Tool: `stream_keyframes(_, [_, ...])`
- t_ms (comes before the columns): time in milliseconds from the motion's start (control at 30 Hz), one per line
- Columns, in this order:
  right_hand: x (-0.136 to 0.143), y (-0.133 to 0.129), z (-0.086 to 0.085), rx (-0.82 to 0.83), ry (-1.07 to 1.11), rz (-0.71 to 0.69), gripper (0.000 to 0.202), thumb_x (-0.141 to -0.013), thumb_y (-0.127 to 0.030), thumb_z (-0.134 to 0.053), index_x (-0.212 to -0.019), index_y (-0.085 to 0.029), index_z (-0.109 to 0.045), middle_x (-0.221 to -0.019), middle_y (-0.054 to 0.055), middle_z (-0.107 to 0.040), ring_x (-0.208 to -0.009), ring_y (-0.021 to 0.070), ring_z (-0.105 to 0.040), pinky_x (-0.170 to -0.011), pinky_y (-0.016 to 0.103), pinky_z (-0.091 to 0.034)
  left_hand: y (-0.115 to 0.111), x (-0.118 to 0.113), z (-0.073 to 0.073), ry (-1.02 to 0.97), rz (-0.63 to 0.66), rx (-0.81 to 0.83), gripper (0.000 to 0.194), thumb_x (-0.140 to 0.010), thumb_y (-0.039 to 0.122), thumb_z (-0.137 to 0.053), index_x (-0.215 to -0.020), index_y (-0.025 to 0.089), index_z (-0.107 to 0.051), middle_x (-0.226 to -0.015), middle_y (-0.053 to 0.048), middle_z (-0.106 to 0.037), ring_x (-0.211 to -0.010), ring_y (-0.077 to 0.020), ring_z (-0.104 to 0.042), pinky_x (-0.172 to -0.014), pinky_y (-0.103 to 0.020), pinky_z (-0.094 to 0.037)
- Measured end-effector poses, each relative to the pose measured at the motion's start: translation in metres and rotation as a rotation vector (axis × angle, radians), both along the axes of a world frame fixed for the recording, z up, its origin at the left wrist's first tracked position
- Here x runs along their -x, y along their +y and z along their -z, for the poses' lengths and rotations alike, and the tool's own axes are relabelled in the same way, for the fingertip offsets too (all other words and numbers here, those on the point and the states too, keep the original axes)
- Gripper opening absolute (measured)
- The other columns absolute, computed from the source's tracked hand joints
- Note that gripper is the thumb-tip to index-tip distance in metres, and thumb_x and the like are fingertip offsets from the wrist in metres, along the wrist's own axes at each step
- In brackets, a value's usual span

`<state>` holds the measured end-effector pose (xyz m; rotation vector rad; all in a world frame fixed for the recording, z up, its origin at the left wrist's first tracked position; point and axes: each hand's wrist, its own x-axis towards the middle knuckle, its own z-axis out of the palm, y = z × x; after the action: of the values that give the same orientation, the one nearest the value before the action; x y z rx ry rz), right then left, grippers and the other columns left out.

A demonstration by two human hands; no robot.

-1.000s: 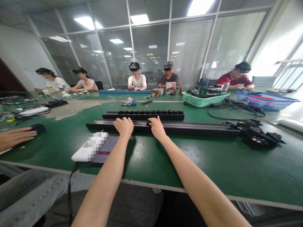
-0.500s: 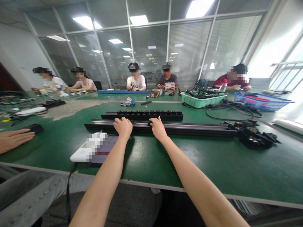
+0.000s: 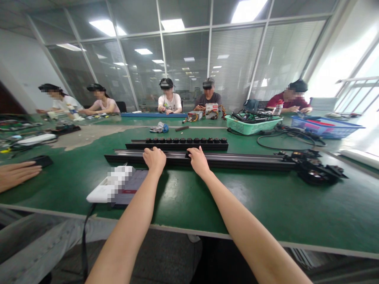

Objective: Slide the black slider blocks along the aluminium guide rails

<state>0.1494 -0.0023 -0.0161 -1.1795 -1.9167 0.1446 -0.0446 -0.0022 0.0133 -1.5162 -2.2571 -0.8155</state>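
Observation:
A long black rail point(image 3: 242, 161) with a shiny grey channel lies across the green table in front of me. My left hand point(image 3: 154, 161) is closed over it left of its middle, fingers curled across the far edge. A bit of black shows at those fingertips, too small to make out. Further right, my right hand point(image 3: 198, 161) pinches a small black part point(image 3: 188, 155) at the channel, mostly hidden by the fingers. Behind lies a shorter black rail point(image 3: 177, 146) carrying a row of several small black pieces point(image 3: 189, 140).
Loose black parts point(image 3: 316, 171) are heaped at the rail's right end. A white device point(image 3: 100, 191) lies on a dark flat box point(image 3: 134, 189) by my left forearm. Another person's hand point(image 3: 17, 175) rests at far left. Green point(image 3: 251, 126) and blue baskets point(image 3: 328, 132) stand beyond.

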Motion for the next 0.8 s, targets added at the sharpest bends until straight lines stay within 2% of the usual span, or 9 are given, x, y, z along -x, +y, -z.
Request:
stream_keyframes(300, [0.0,-0.007,-0.003,0.022,-0.025,0.017,0.045,-0.096,-0.003,-0.04,-0.129,-0.017,-0.067,-0.13,0.011,-0.068,-0.124,0.019,-0.061,-0.126,0.04,-0.027,-0.008,-0.005,-0.004,-0.025,0.079,0.025,0.034,-0.094,0.02,-0.049,-0.118,0.009,-0.069,-0.126,-0.026,-0.055,-0.119,-0.037,-0.057,-0.099,-0.045,-0.047])
stream_keyframes(533, [0.003,-0.011,-0.005,0.029,-0.051,0.037,0.04,-0.098,-0.01,-0.045,-0.133,-0.016,-0.064,-0.132,0.014,-0.065,-0.126,0.0217,-0.059,-0.125,0.042,-0.029,-0.009,0.002,-0.006,-0.062,0.103,0.039,0.04,-0.097,0.017,-0.043,-0.129,0.023,-0.067,-0.125,-0.018,-0.056,-0.112,-0.0341,-0.062,-0.09,-0.043,-0.05])
stream_keyframes(800, [0.004,-0.013,-0.004,0.025,-0.083,0.071,0.037,-0.1,-0.014,-0.047,-0.133,-0.012,-0.063,-0.13,0.017,-0.065,-0.124,0.0239,-0.06,-0.126,0.045,-0.028,-0.007,0.006,-0.007,-0.076,0.084,0.08,0.033,-0.101,0.024,-0.043,-0.128,0.025,-0.064,-0.125,-0.015,-0.058,-0.1,-0.0306,-0.068,-0.084,-0.041,-0.052])
